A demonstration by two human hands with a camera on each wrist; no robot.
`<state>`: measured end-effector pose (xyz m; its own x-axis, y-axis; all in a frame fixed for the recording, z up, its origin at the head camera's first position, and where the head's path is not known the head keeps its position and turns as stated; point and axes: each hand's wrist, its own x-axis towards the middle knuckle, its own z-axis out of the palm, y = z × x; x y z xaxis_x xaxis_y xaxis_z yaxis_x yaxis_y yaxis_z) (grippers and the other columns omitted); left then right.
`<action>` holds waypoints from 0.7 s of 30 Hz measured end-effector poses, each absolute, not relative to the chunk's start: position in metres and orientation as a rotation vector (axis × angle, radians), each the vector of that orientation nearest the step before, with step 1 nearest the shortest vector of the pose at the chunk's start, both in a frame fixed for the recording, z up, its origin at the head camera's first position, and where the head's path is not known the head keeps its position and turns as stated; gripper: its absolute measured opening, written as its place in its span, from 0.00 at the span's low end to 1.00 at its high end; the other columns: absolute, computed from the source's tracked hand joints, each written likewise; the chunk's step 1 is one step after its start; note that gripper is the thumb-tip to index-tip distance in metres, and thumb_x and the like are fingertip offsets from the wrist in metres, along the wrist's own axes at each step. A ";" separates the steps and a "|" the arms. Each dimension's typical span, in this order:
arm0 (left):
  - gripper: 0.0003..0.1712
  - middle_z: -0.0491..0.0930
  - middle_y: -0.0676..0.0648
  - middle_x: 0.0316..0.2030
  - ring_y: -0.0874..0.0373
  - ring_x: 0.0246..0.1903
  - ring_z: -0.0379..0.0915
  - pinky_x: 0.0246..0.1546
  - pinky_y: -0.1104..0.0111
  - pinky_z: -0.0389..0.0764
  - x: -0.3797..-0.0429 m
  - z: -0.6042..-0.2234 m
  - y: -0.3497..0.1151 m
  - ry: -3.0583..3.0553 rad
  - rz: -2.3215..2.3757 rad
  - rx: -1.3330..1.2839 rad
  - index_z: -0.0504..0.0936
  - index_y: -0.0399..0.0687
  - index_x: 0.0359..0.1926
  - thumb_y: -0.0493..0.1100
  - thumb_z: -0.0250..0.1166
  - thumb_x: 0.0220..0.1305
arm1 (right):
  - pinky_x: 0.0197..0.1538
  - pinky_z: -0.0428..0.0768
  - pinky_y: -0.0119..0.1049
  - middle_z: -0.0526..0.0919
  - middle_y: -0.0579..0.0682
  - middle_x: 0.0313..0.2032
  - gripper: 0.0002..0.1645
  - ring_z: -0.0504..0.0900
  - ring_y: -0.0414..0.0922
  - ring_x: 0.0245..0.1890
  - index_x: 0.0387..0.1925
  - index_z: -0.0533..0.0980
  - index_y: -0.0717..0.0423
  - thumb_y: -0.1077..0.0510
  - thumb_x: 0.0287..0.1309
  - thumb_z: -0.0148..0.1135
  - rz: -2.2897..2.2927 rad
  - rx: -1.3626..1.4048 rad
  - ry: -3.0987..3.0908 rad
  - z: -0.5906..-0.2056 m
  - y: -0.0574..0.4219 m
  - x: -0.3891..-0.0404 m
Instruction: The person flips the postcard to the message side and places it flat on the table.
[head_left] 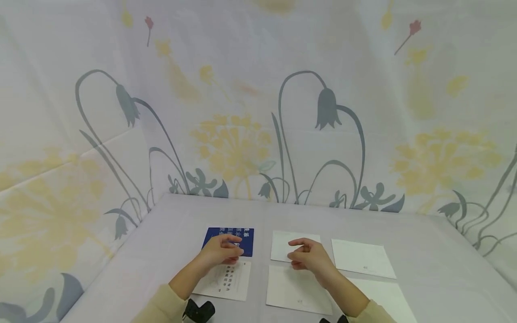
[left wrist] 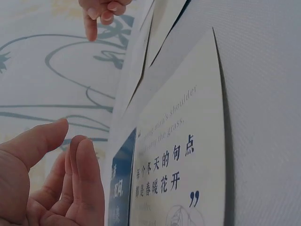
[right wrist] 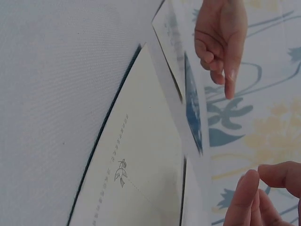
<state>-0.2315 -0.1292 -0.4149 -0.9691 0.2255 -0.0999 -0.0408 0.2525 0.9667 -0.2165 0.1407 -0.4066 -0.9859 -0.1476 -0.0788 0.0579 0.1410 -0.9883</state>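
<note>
My left hand hovers over a dark blue card with white lettering, thumb and fingers loosely bent, nothing between them. Just below that card lies a white card with printed Chinese text, seen large as the text card in the left wrist view. My right hand, also loosely curled and holding nothing, is above two pale cards: a far card and a nearer card. In the right wrist view a pale card shows a small bird drawing and a faint line of text.
Two more pale cards lie on the right, a far card and a near card partly behind the right forearm. The table has a plain whitish cover. A flower-patterned cloth hangs behind and beside it.
</note>
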 end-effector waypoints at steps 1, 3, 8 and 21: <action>0.27 0.80 0.45 0.34 0.54 0.31 0.78 0.34 0.65 0.82 -0.232 -0.415 -0.131 2.312 1.782 0.176 0.73 0.32 0.54 0.39 0.69 0.55 | 0.34 0.82 0.37 0.76 0.52 0.27 0.26 0.79 0.45 0.25 0.50 0.70 0.73 0.68 0.48 0.64 -1.967 -0.087 2.248 -0.408 0.139 -0.217; 0.27 0.80 0.45 0.34 0.54 0.31 0.78 0.34 0.65 0.82 -0.233 -0.416 -0.133 2.324 1.775 0.174 0.73 0.32 0.54 0.40 0.69 0.55 | 0.33 0.82 0.37 0.76 0.52 0.27 0.26 0.79 0.44 0.24 0.50 0.70 0.73 0.68 0.48 0.64 -1.981 -0.083 2.245 -0.409 0.136 -0.218; 0.26 0.80 0.46 0.33 0.55 0.31 0.78 0.35 0.65 0.81 -0.234 -0.416 -0.139 2.360 1.760 0.135 0.74 0.33 0.53 0.40 0.68 0.55 | 0.33 0.82 0.37 0.77 0.53 0.27 0.25 0.79 0.45 0.24 0.49 0.70 0.74 0.69 0.48 0.63 -1.994 -0.079 2.230 -0.412 0.130 -0.220; 0.24 0.80 0.45 0.34 0.53 0.33 0.78 0.36 0.65 0.81 -0.243 -0.418 -0.151 2.431 1.766 0.053 0.75 0.33 0.52 0.37 0.68 0.54 | 0.30 0.82 0.35 0.77 0.51 0.25 0.22 0.79 0.43 0.22 0.47 0.72 0.73 0.70 0.47 0.63 -2.011 -0.049 2.260 -0.417 0.111 -0.233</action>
